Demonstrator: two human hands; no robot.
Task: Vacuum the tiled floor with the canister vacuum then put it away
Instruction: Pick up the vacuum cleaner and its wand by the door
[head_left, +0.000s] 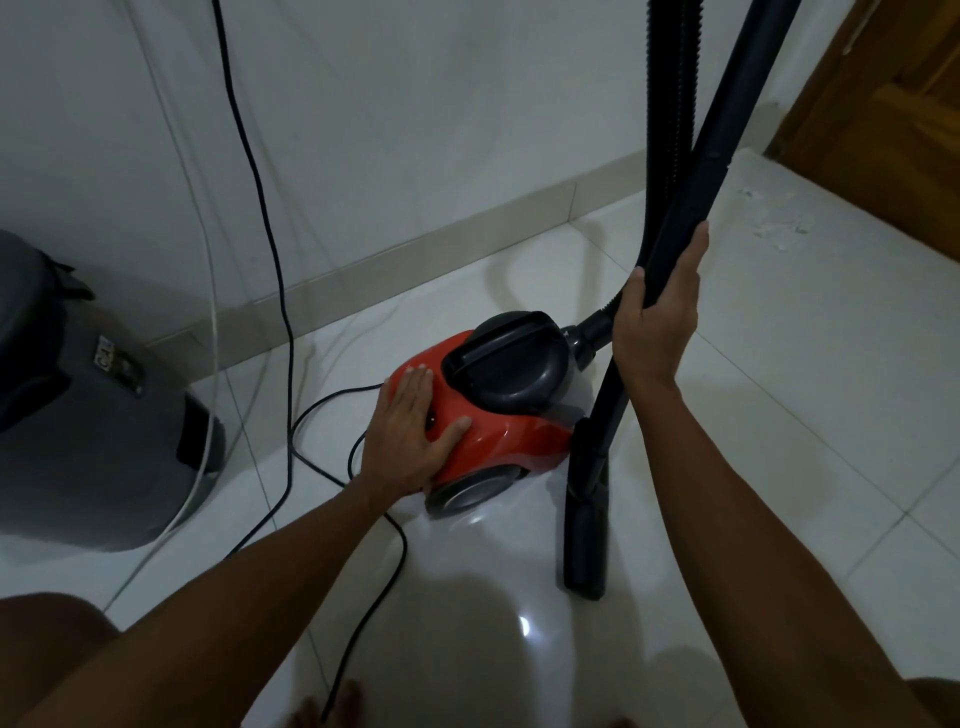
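A red canister vacuum (498, 431) with a black top handle sits on the white tiled floor (779, 441) near the wall. My left hand (410, 431) lies flat on its red rear cover, fingers spread, gripping nothing. My right hand (657, 317) is closed around the black wand (722, 156), holding it nearly upright beside the canister. The ribbed black hose (670, 130) runs up next to the wand and plugs into the canister's front. The floor nozzle (587, 540) stands on the tiles right of the canister.
A black power cord (283, 312) hangs down the wall and loops on the floor behind the canister and toward my feet. A thin white cable (208, 291) hangs beside it. A grey bin-like appliance (88, 415) stands at left. A wooden door (893, 119) is at upper right.
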